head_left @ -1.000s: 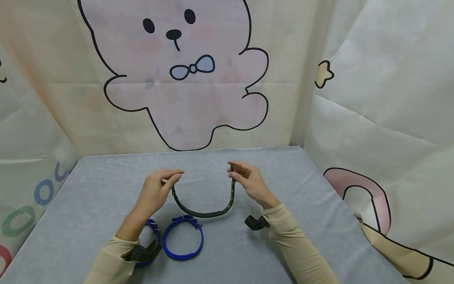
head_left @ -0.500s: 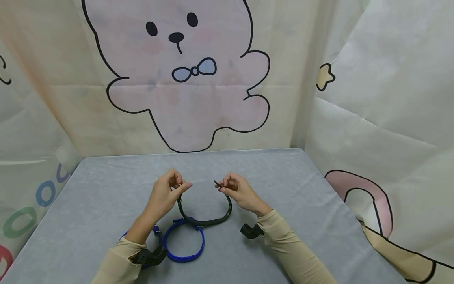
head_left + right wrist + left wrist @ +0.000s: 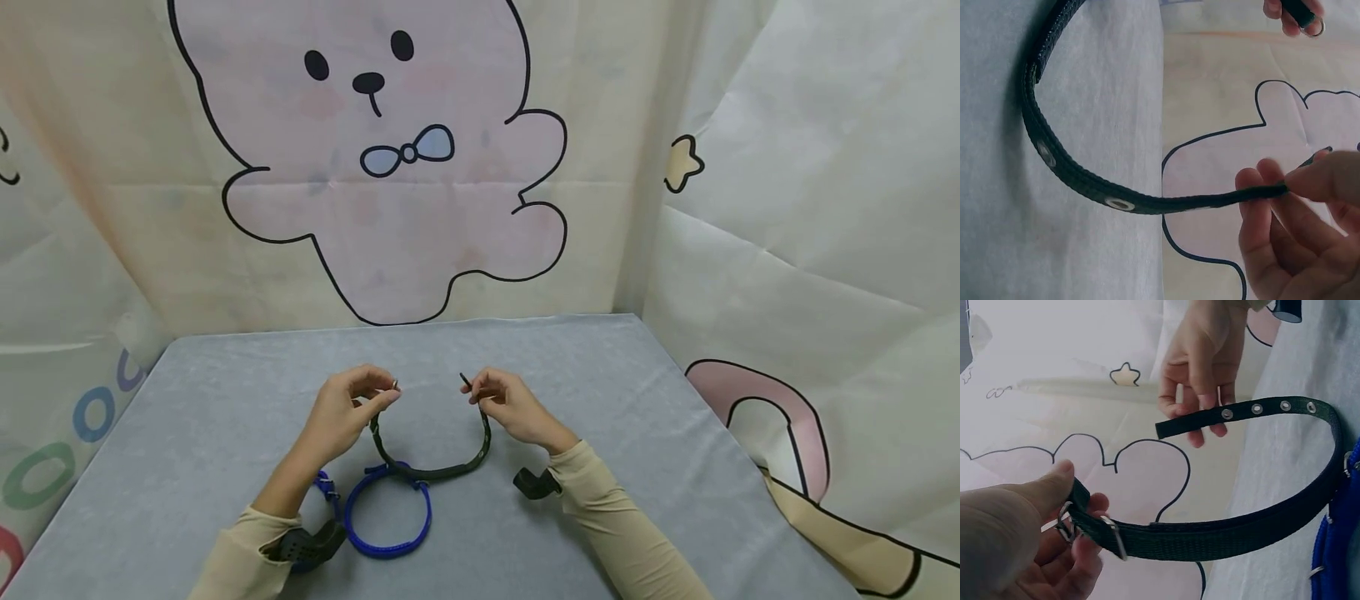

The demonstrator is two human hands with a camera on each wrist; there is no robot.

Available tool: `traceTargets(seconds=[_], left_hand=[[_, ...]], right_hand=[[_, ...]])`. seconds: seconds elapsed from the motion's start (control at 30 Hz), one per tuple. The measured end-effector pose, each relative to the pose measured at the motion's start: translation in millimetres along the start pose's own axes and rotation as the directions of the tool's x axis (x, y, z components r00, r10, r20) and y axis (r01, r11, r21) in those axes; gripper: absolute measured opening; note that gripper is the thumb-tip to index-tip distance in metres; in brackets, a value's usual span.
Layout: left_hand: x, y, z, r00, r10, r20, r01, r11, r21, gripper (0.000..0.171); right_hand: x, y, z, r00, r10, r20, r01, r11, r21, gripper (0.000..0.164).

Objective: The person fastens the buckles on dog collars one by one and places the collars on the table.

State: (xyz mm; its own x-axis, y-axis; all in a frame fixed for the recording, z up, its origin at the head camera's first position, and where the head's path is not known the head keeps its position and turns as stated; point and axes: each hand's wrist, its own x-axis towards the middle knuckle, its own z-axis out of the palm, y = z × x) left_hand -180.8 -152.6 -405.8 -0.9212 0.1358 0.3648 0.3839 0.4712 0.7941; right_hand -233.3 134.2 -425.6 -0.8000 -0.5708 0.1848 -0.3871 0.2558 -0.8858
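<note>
A dark green pet collar hangs in a U between my two hands, above the table. My left hand pinches its buckle end; in the left wrist view the metal buckle sits among the fingers. At the other end, my right hand pinches the strap between thumb and fingers, and the free tip sticks out past them. Metal-rimmed eyelets line that end. Below the green collar, a closed blue collar lies on the table. Another blue collar is partly hidden by my left wrist.
A grey cloth covers the table. Printed curtains stand behind it and at both sides. A black wrist device hangs by the right sleeve, and another by the left.
My hands have drawn closer together and lower, so the green collar curves into a tighter loop. Its tip now protrudes beyond my right fingers. The blue collars stay put.
</note>
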Motion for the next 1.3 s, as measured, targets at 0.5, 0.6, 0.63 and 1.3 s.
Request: traceTargets(seconds=[0.5, 0.6, 0.63, 1.3], left_hand=[[-0.2, 4.9, 0.5, 0.986, 0.011, 0.166, 0.022, 0.98, -0.196, 0.026], [-0.7, 6.1, 7.2, 0.989, 0.013, 0.147, 0.019, 0.977, -0.211, 0.025], [-0.9, 5.8, 9.7, 0.99, 0.018, 0.137, 0.012, 0.977, -0.214, 0.025], [-5.2, 5.8, 27.8, 0.991, 0.027, 0.129, 0.0, 0.978, -0.207, 0.018]], right_hand=[[-1, -12, 12, 0.999, -0.03, 0.014, 0.029, 0.998, 0.056, 0.018], [-2, -15, 15, 0.998, -0.058, 0.029, 0.055, 0.995, 0.086, 0.02], [-3, -16, 16, 0.997, -0.069, 0.037, 0.065, 0.993, 0.102, 0.022], [-5, -19, 28, 0.984, -0.138, 0.108, 0.122, 0.982, 0.144, 0.036]])
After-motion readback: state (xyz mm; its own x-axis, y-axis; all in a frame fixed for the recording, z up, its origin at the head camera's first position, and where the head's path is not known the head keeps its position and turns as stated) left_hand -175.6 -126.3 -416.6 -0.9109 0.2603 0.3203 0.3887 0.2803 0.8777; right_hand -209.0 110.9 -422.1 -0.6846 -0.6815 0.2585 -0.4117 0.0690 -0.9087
